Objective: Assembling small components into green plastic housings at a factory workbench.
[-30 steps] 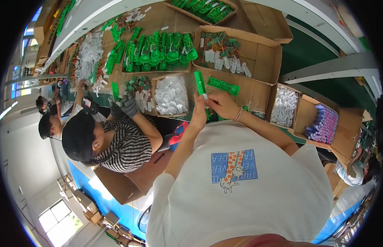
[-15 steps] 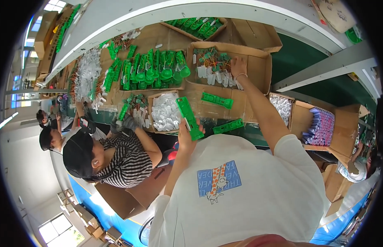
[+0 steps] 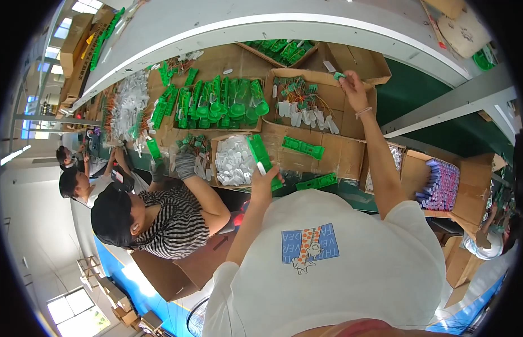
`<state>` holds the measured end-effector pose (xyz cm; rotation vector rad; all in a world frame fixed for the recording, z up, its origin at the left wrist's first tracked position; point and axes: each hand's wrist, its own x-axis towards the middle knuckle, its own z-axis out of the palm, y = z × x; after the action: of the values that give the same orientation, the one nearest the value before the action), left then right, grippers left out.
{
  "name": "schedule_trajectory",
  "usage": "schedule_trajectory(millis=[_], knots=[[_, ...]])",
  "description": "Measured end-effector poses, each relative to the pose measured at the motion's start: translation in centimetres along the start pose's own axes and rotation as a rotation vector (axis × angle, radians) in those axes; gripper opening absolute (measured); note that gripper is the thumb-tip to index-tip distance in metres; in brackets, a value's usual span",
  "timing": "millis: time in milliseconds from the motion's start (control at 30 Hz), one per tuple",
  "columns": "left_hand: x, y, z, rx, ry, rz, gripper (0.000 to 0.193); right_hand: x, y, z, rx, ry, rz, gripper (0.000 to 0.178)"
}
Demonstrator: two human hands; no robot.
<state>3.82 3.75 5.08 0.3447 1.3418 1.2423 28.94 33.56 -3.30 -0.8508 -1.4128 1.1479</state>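
My left hand [image 3: 264, 181] is wrapped round a long green plastic housing [image 3: 258, 149], which stands up out of the fist. Farther off to the right, my right hand [image 3: 354, 91] pinches a small green circuit board [image 3: 339, 75] above the far right part of an open cardboard box [image 3: 343, 136]. A white oblong piece [image 3: 329, 66] shows just beyond the board; whether it is joined to it I cannot tell. Inside that box lie several wired boards with white pieces [image 3: 306, 116]. Two more green housings, one on the box's near flap [image 3: 302, 147] and one closer to me [image 3: 317, 182], lie between my arms.
Left of the box, a carton holds upright green housings [image 3: 216, 104]. White plastic parts [image 3: 234, 160] fill a box near my left hand. At right, a carton contains purple-pink cylinders [image 3: 438, 185]. A co-worker in stripes [image 3: 171, 224] sits close on my left. A shelf beam [image 3: 261, 28] crosses overhead.
My right hand has risen out of the wired boards toward the far right, carrying a small circuit board. The left hand keeps the housing. The co-worker's gloved hands have moved apart.
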Motion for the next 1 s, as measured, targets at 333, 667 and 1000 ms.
schedule_trajectory(millis=[333, 667, 1000], knots=[[0.0, 6.3, 7.6, 0.335, -0.032, 0.686, 0.044, -11.3, -17.8, 10.0, 0.122, -0.462, 0.312, 0.016], [-3.2, 5.0, 5.2, 0.246, 0.093, 0.659, 0.051, -15.5, -17.8, 12.4, -0.163, -0.505, 0.318, 0.025], [-4.0, 3.3, 3.5, 0.338, 0.200, 0.756, 0.044, -19.5, -17.4, 16.3, 0.046, -0.094, 0.265, 0.023]])
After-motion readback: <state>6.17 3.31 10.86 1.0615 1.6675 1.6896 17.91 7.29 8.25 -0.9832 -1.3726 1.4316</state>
